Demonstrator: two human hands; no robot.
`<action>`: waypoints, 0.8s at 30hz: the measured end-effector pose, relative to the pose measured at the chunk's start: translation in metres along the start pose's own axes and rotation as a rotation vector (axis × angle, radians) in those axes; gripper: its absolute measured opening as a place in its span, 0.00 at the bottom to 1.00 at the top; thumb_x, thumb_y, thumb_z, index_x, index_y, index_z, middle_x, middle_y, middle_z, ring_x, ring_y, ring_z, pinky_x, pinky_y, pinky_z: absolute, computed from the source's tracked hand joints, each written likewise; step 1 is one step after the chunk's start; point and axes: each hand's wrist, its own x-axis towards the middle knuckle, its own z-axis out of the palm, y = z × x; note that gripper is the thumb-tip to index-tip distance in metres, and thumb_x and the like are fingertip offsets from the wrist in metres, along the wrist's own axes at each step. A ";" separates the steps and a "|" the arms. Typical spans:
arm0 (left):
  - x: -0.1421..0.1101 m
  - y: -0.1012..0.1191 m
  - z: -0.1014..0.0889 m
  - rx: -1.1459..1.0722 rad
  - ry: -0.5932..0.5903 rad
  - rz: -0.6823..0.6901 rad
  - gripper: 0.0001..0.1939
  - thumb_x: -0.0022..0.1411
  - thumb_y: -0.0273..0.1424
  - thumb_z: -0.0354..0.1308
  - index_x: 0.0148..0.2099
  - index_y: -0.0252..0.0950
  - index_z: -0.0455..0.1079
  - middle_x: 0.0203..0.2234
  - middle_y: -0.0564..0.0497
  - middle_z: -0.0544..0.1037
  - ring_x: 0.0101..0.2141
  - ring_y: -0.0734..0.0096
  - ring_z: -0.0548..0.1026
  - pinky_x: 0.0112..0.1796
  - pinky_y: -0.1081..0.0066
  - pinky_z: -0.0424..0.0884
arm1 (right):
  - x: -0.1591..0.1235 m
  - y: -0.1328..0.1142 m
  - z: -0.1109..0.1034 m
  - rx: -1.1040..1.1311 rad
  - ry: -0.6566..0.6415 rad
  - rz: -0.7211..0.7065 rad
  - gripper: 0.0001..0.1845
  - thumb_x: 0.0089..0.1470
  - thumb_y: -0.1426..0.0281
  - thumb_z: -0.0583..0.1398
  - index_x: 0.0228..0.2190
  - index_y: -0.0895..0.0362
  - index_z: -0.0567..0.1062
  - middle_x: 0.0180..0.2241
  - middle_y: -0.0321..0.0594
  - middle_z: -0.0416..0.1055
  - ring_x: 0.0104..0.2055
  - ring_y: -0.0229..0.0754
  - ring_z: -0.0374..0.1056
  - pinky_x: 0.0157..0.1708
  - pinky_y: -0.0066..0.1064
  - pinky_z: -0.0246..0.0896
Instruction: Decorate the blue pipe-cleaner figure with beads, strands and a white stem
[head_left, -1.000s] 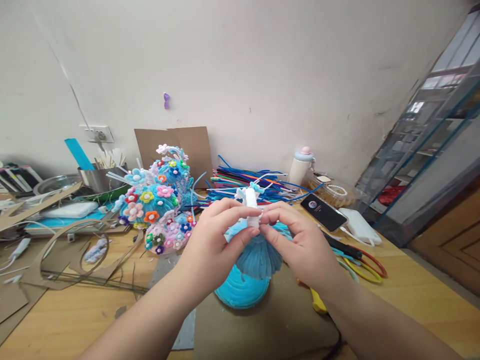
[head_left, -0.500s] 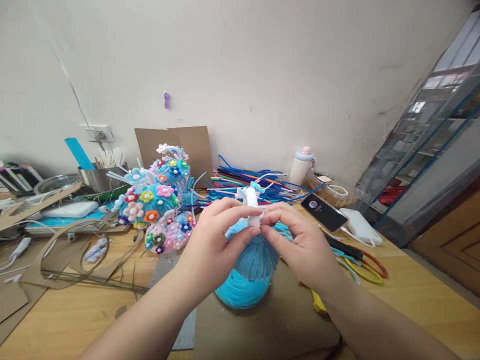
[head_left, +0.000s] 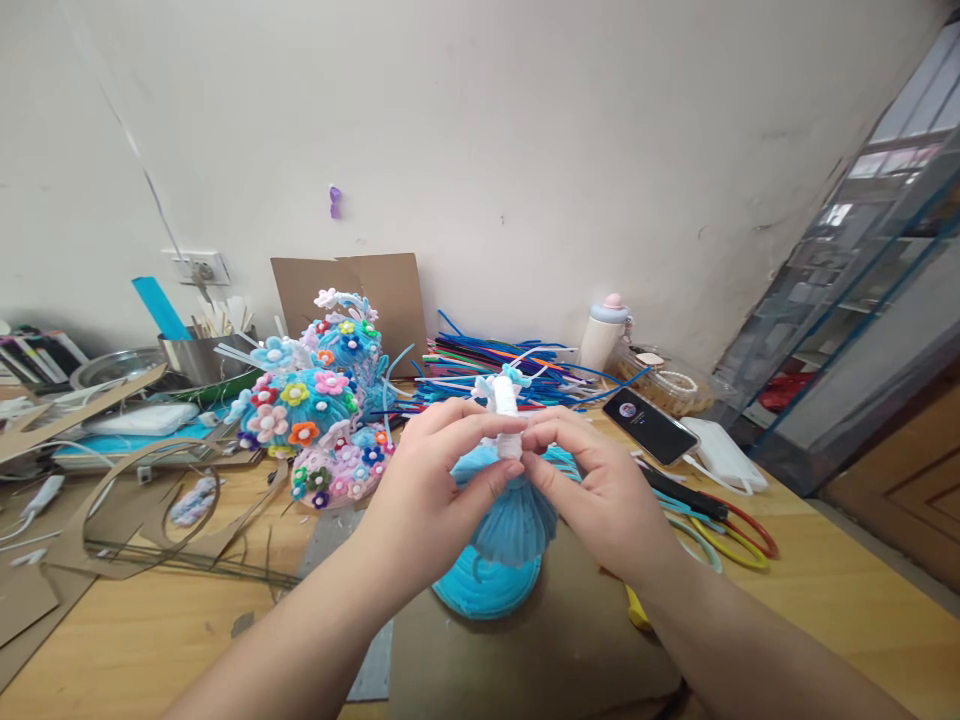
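Observation:
In the middle of the head view stands a blue pipe-cleaner craft with a pleated, skirt-like section (head_left: 516, 530) above a round coiled base (head_left: 491, 585). A white wrapped stem (head_left: 507, 398) rises from its top, with small pale flowers (head_left: 487, 384) behind. My left hand (head_left: 439, 490) pinches the stem's lower end from the left, thumb and fingertips on it. From the right, my right hand (head_left: 596, 485) has its thumb and index finger pressed at the same spot. Part of the blue craft is hidden behind both hands.
A flower-covered pipe-cleaner piece (head_left: 307, 405) stands at left, before a cardboard sheet (head_left: 405, 300). Loose pipe cleaners (head_left: 480, 365) lie behind my hands. Rightward are a bottle (head_left: 602, 335), a phone (head_left: 649, 425), a white power bank (head_left: 724, 455) and red-and-yellow-handled tools (head_left: 750, 530).
Almost nothing differs. Both hands keep their pinch at the stem's base, and the whole view has shifted very slightly.

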 end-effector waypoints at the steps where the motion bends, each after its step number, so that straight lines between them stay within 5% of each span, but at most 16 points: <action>1: 0.000 0.000 0.000 0.002 -0.001 0.003 0.13 0.63 0.28 0.60 0.50 0.46 0.73 0.41 0.50 0.76 0.45 0.63 0.72 0.46 0.60 0.66 | 0.000 0.000 0.000 0.001 0.001 0.000 0.05 0.59 0.71 0.58 0.29 0.53 0.71 0.37 0.38 0.71 0.45 0.44 0.67 0.45 0.35 0.61; 17: -0.008 -0.006 0.000 -0.039 0.036 -0.120 0.22 0.60 0.29 0.60 0.57 0.41 0.65 0.43 0.48 0.75 0.45 0.62 0.72 0.48 0.60 0.66 | -0.001 0.002 -0.002 0.039 0.015 0.031 0.03 0.58 0.71 0.57 0.34 0.52 0.72 0.37 0.35 0.70 0.44 0.41 0.65 0.44 0.32 0.59; 24: -0.010 -0.018 -0.015 -0.122 0.206 -0.203 0.21 0.65 0.35 0.55 0.59 0.42 0.60 0.44 0.48 0.72 0.47 0.64 0.70 0.49 0.62 0.65 | -0.004 0.000 -0.018 0.060 0.085 0.045 0.04 0.61 0.67 0.57 0.36 0.51 0.73 0.37 0.34 0.70 0.43 0.40 0.65 0.43 0.29 0.58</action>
